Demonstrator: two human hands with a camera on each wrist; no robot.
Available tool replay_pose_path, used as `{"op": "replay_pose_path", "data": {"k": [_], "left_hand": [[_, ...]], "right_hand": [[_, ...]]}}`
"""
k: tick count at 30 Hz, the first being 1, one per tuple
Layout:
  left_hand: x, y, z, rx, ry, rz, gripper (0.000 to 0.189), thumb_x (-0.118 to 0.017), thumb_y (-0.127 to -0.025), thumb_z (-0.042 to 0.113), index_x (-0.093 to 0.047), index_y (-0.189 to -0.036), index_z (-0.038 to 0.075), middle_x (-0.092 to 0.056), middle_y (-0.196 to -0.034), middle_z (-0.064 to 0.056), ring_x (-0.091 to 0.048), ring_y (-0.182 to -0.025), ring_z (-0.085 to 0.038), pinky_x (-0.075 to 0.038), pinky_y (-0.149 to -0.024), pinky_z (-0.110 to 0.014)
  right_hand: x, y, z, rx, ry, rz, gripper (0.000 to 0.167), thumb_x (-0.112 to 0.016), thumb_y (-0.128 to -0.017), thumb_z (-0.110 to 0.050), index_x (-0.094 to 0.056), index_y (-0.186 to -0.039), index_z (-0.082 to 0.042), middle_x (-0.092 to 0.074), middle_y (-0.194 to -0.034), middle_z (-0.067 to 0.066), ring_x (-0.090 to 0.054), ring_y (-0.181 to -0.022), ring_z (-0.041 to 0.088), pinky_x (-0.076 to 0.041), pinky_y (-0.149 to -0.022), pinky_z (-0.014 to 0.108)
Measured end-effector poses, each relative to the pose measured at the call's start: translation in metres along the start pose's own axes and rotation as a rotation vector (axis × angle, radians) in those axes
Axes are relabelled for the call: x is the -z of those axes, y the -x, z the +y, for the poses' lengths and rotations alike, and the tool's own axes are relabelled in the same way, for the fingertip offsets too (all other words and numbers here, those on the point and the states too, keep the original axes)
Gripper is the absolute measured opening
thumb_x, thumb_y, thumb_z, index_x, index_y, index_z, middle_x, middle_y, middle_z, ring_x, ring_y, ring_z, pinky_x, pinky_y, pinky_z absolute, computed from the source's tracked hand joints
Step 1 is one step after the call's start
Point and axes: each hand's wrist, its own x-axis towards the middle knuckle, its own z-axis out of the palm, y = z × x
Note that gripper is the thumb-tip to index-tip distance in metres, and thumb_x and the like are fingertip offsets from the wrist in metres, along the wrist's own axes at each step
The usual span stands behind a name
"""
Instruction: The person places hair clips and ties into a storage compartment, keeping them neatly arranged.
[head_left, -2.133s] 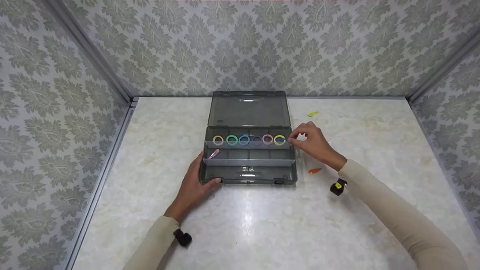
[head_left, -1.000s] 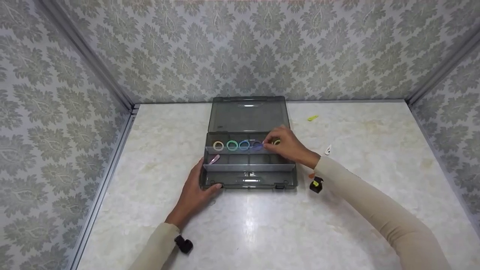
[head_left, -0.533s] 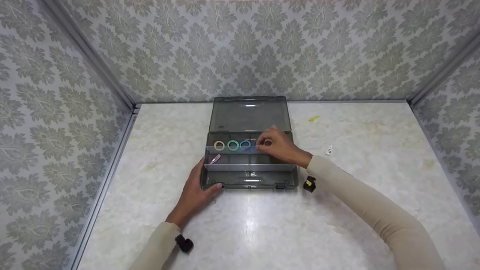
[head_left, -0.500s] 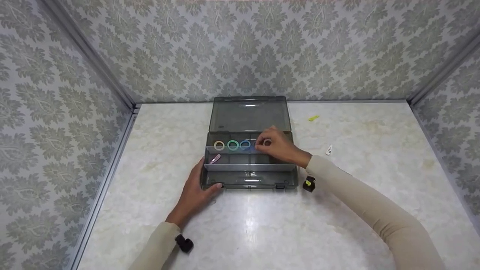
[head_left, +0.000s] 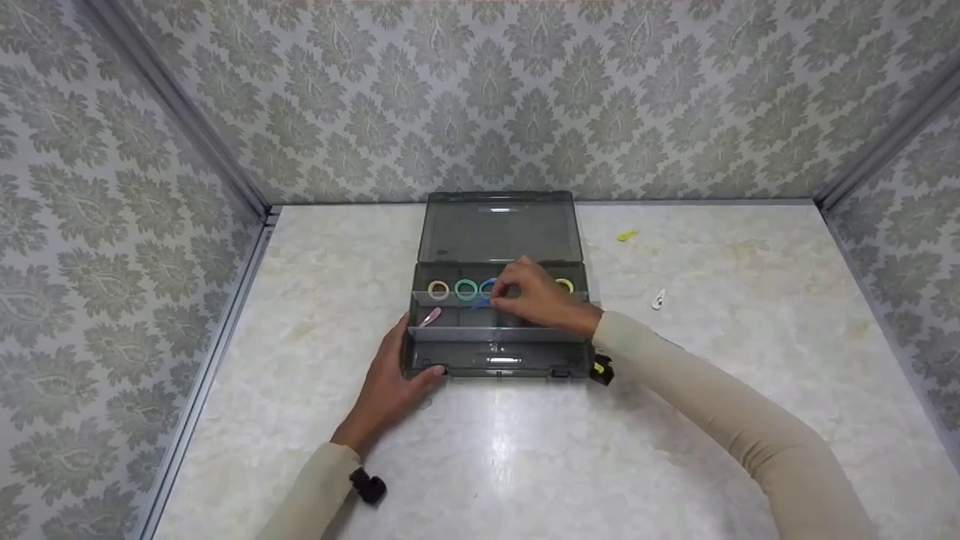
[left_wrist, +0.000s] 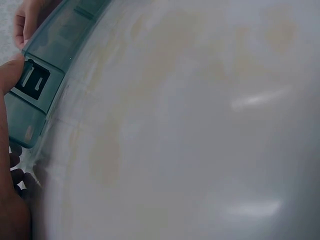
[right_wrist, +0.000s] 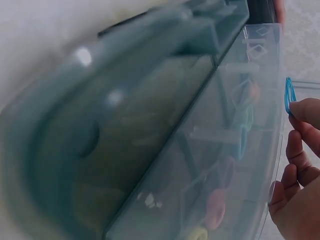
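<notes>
A dark translucent organizer box (head_left: 529, 370) lies on the table with its lid open toward the back. My left hand (head_left: 386, 390) grips its front left corner, thumb over the front edge and fingers along the side. Above the middle row, my right hand (head_left: 544, 300) pinches a blue hair clip (right_wrist: 288, 92) between thumb and forefinger. A pink hair clip (head_left: 430, 318) lies at the left of that row. Ring-shaped hair ties line the back row, among them a green one (head_left: 457, 290) and a yellow one (head_left: 570, 286); my right hand covers some of them.
Right of the box lie a yellow-green hair clip (head_left: 628, 235) toward the back and a white hair clip (head_left: 658, 299) nearer. Clear upright dividers (head_left: 465, 334) separate the rows. Patterned walls (head_left: 487, 97) enclose the table at the back and sides.
My right hand has moved left from the box's right edge to above the middle row, carrying the blue hair clip. Its sleeve now covers the orange hair clip. My left hand keeps its grip.
</notes>
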Motion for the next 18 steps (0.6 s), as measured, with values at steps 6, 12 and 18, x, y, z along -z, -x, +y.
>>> {"op": "replay_pose_path", "data": {"k": [6,12,18], "left_hand": [[-0.001,0.001,-0.001,-0.007,0.017,0.005,0.115,-0.086,-0.093,0.057,-0.019,-0.178,0.018,-0.033,-0.177,-0.013,-0.030,-0.165,-0.032,-0.027,-0.132,-0.056],[0.000,0.000,0.000,0.000,0.008,-0.002,0.116,-0.085,-0.093,0.059,-0.018,-0.178,0.019,-0.032,-0.178,-0.013,-0.030,-0.165,-0.032,-0.027,-0.132,-0.057],[0.000,0.000,0.001,-0.001,-0.004,-0.003,0.114,-0.086,-0.094,0.055,-0.018,-0.178,0.015,-0.031,-0.178,-0.015,-0.029,-0.166,-0.034,-0.027,-0.133,-0.057]], "right_hand": [[-0.010,-0.006,-0.005,0.007,0.010,-0.014,0.005,-0.085,-0.095,-0.003,-0.083,-0.092,-0.006,-0.076,-0.094,0.008,-0.066,-0.098,0.029,-0.043,-0.115,0.054],[-0.015,-0.011,-0.010,-0.001,0.022,-0.055,0.005,-0.083,-0.097,-0.006,-0.084,-0.095,-0.010,-0.076,-0.098,0.006,-0.063,-0.102,0.028,-0.031,-0.129,0.058],[-0.020,-0.018,-0.014,0.028,0.043,-0.098,0.005,-0.082,-0.099,-0.008,-0.084,-0.095,-0.010,-0.074,-0.098,0.006,-0.060,-0.101,0.030,-0.038,-0.119,0.056]]}}
